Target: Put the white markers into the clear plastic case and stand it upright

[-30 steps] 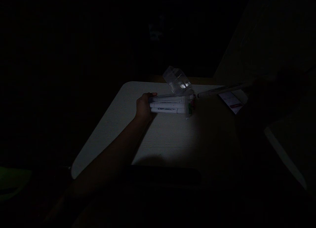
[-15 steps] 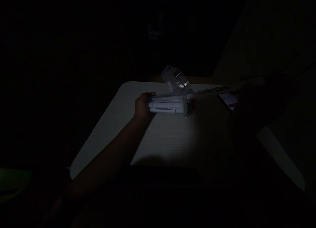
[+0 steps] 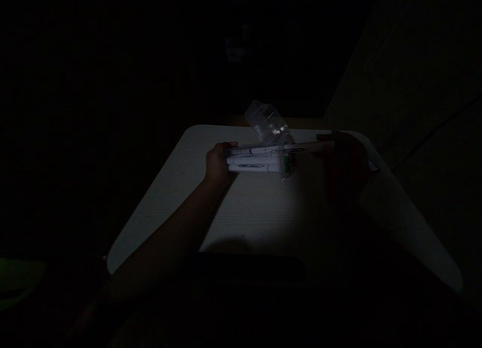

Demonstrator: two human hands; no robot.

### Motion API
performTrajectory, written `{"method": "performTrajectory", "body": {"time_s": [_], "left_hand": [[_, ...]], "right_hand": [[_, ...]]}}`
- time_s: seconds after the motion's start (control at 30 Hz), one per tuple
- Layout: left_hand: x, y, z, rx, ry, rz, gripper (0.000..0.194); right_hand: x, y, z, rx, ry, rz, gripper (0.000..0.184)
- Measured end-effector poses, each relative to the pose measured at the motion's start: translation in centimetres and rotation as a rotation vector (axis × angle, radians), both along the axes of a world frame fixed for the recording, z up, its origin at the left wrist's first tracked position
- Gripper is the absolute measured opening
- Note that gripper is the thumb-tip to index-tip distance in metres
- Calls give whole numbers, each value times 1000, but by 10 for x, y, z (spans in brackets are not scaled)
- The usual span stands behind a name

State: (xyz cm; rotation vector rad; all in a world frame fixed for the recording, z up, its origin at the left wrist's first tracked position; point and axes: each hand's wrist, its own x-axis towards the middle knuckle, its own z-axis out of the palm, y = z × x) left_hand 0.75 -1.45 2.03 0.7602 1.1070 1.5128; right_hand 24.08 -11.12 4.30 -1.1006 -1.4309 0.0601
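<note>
My left hand (image 3: pixel 217 163) is closed round the bottom end of a clear plastic case (image 3: pixel 280 163), which lies sideways above the white table (image 3: pixel 256 207). Several white markers (image 3: pixel 254 162) are inside it, with green and dark caps at the right end. The case's clear lid (image 3: pixel 266 121) hangs open at the back. At the case's mouth, my right hand (image 3: pixel 342 159) pinches the outer end of one marker (image 3: pixel 311 147); the other end of that marker is in the case. Deep shadow hides most of my right hand.
A phone (image 3: pixel 372 165) lies on the right of the table, mostly covered by my right hand. Something green (image 3: pixel 20 277) shows at the lower left. A dark cable (image 3: pixel 433 129) runs at the right; darkness hides the surroundings.
My right hand has moved left towards the case, and the marker in it has slid further into the case's mouth. My left hand and the case have stayed in place.
</note>
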Motion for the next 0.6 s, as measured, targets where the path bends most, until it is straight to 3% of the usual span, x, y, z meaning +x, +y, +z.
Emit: {"method": "performTrajectory", "body": {"time_s": [0.17,0.33,0.6], "left_hand": [[2,-3,5,-30,-31,3,22],[3,-5,5,-26,-16,7,23],[1,-1,0,-17,-20,-22,22]], "right_hand": [[-4,11,-16,102,-14,14,30],[-7,10,-15,162,-30,19,24],[-6,9,-11,66,-58,-29,25]]}}
